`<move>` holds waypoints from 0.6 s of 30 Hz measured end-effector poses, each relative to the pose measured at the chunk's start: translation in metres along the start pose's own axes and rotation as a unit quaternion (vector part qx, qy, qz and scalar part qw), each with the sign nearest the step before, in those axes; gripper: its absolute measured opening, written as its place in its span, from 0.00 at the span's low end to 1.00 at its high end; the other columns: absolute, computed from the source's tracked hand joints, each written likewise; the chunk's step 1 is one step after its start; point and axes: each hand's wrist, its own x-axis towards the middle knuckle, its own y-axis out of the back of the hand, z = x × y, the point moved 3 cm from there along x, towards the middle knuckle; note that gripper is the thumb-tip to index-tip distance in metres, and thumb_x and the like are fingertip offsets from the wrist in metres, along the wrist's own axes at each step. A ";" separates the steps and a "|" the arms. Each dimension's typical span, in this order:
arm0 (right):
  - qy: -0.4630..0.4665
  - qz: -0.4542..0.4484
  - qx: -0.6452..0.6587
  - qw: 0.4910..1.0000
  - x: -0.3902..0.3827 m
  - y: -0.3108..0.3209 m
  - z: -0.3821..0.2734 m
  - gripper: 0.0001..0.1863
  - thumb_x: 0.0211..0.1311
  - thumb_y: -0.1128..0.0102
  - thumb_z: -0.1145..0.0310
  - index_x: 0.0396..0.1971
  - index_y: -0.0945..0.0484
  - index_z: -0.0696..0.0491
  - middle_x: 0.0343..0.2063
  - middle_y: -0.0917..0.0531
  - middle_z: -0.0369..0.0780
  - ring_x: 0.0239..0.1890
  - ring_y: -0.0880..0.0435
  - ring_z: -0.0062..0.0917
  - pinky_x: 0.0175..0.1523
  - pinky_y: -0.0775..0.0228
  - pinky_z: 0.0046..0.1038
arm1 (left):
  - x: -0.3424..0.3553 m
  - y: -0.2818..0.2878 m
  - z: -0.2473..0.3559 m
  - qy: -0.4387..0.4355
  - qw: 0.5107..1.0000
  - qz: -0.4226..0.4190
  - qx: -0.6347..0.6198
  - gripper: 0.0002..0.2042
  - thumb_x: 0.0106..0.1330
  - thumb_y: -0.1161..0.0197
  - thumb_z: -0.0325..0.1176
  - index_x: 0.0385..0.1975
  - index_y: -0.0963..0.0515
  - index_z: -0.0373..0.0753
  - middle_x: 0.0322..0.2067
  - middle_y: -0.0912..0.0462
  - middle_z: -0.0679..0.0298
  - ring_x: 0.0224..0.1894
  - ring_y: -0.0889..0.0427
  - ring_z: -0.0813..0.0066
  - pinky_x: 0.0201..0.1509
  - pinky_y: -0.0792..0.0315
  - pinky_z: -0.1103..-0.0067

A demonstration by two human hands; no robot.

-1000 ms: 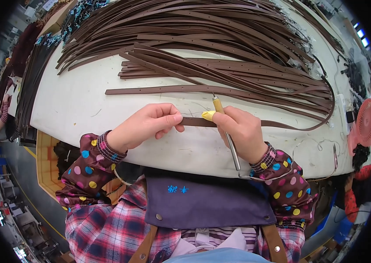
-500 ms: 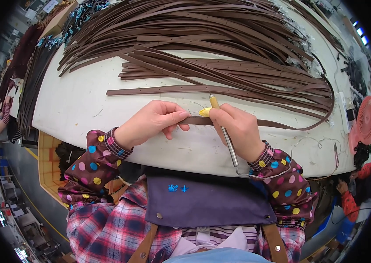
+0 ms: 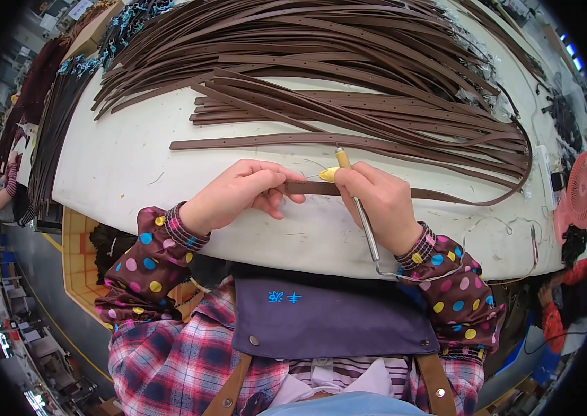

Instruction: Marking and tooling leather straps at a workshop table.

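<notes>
At the near edge of the white worktable (image 3: 120, 173), centre of view, the person's two hands meet over a single brown leather strap (image 3: 446, 196) that lies left to right across the bare surface. The left hand (image 3: 238, 194) pinches the strap's left end between thumb and curled fingertips, knuckles raised off the table. The right hand (image 3: 377, 197) is closed in a fist-like grip around a slim metal-shafted hand tool (image 3: 359, 204), whose shaft runs from a tan tip on the far side of the hand to a wire trailing off the near table edge; a yellow thimble-like cap (image 3: 329, 173) on one fingertip touches the strap just beside the left hand. From the hands the strap runs right, then curves away toward the far right, where it joins the large heap of brown straps (image 3: 321, 62) that fills the far half of the table and fans out to its left and right rims. One separate long strap (image 3: 252, 142) lies flat just beyond the hands, apart from them. Open white surface remains to the left of the left hand and along the near edge to the right of the right wrist. A pink fan (image 3: 580, 191) stands past the right rim.
</notes>
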 end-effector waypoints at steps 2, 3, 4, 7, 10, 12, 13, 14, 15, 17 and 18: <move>0.001 -0.002 -0.002 1.000 0.000 0.000 0.000 0.14 0.48 0.40 0.76 0.37 0.24 0.49 0.22 0.27 0.33 0.23 0.23 0.25 0.25 0.32 0.27 | 0.001 0.000 -0.001 0.007 1.000 0.017 -0.001 0.14 0.72 0.49 0.33 0.48 0.23 0.31 0.25 0.25 0.69 0.44 0.19 0.77 0.40 0.21 0.82; 0.002 -0.001 0.000 1.000 0.000 -0.001 -0.001 0.14 0.48 0.40 0.76 0.37 0.25 0.49 0.22 0.27 0.33 0.23 0.23 0.25 0.25 0.32 0.27 | 0.002 -0.001 -0.002 0.008 1.000 0.018 -0.001 0.14 0.72 0.49 0.33 0.48 0.23 0.31 0.25 0.25 0.69 0.44 0.19 0.77 0.40 0.21 0.82; 0.003 -0.001 0.000 1.000 0.000 0.000 -0.001 0.14 0.48 0.40 0.76 0.37 0.25 0.49 0.22 0.27 0.33 0.23 0.23 0.25 0.25 0.32 0.27 | 0.003 -0.001 -0.002 0.015 0.999 0.028 0.040 0.14 0.71 0.48 0.32 0.48 0.23 0.31 0.26 0.23 0.68 0.42 0.19 0.79 0.39 0.22 0.82; 0.002 -0.007 -0.001 1.000 0.000 0.001 -0.002 0.13 0.48 0.40 0.76 0.37 0.24 0.49 0.21 0.28 0.33 0.23 0.24 0.25 0.25 0.33 0.27 | 0.001 -0.003 -0.001 0.001 0.995 0.035 0.088 0.13 0.70 0.47 0.31 0.48 0.23 0.32 0.30 0.19 0.66 0.36 0.19 0.82 0.38 0.22 0.83; 0.014 0.013 -0.004 1.000 -0.002 0.005 0.001 0.13 0.48 0.40 0.75 0.36 0.24 0.49 0.21 0.28 0.33 0.22 0.24 0.26 0.25 0.34 0.26 | -0.006 -0.003 0.004 -0.041 0.990 0.052 0.127 0.12 0.69 0.46 0.29 0.48 0.22 0.33 0.33 0.17 0.65 0.32 0.21 0.85 0.37 0.24 0.85; 0.013 0.027 -0.002 1.000 -0.005 0.013 0.006 0.12 0.48 0.40 0.76 0.35 0.23 0.50 0.22 0.27 0.34 0.22 0.25 0.26 0.25 0.34 0.26 | -0.010 0.005 0.005 -0.065 0.983 0.070 0.159 0.11 0.69 0.46 0.28 0.47 0.22 0.34 0.34 0.17 0.65 0.30 0.21 0.85 0.36 0.24 0.86; 0.011 0.039 0.000 0.999 -0.007 0.019 0.010 0.12 0.48 0.39 0.76 0.35 0.23 0.50 0.22 0.26 0.34 0.22 0.25 0.27 0.25 0.34 0.26 | -0.012 0.013 0.006 -0.103 0.966 0.107 0.210 0.11 0.69 0.46 0.27 0.47 0.21 0.34 0.34 0.17 0.66 0.30 0.21 0.85 0.36 0.25 0.86; 0.011 0.044 -0.005 0.999 -0.010 0.022 0.015 0.12 0.48 0.39 0.76 0.35 0.23 0.50 0.22 0.26 0.34 0.22 0.25 0.27 0.25 0.34 0.26 | -0.016 0.020 0.008 -0.142 0.945 0.144 0.259 0.11 0.68 0.46 0.26 0.47 0.21 0.35 0.35 0.16 0.66 0.29 0.22 0.85 0.35 0.25 0.86; 0.013 0.064 -0.019 0.998 -0.014 0.027 0.021 0.12 0.48 0.39 0.77 0.35 0.23 0.50 0.23 0.25 0.34 0.22 0.25 0.27 0.26 0.34 0.26 | -0.019 0.024 0.010 -0.147 0.943 0.140 0.263 0.11 0.68 0.46 0.26 0.47 0.21 0.35 0.35 0.16 0.66 0.29 0.22 0.85 0.35 0.25 0.86; 0.011 0.089 -0.048 0.995 -0.024 0.042 0.032 0.12 0.47 0.39 0.77 0.35 0.23 0.50 0.24 0.24 0.34 0.22 0.25 0.28 0.26 0.34 0.26 | -0.026 0.036 0.016 -0.209 0.878 0.237 0.361 0.11 0.66 0.45 0.23 0.47 0.21 0.36 0.34 0.16 0.66 0.28 0.21 0.84 0.33 0.26 0.86; -0.002 0.089 -0.054 0.995 -0.029 0.050 0.039 0.13 0.47 0.38 0.78 0.35 0.23 0.51 0.24 0.24 0.34 0.23 0.25 0.28 0.26 0.34 0.26 | -0.030 0.046 0.015 -0.219 0.857 0.265 0.385 0.11 0.66 0.45 0.23 0.46 0.21 0.36 0.34 0.16 0.65 0.28 0.21 0.83 0.32 0.27 0.86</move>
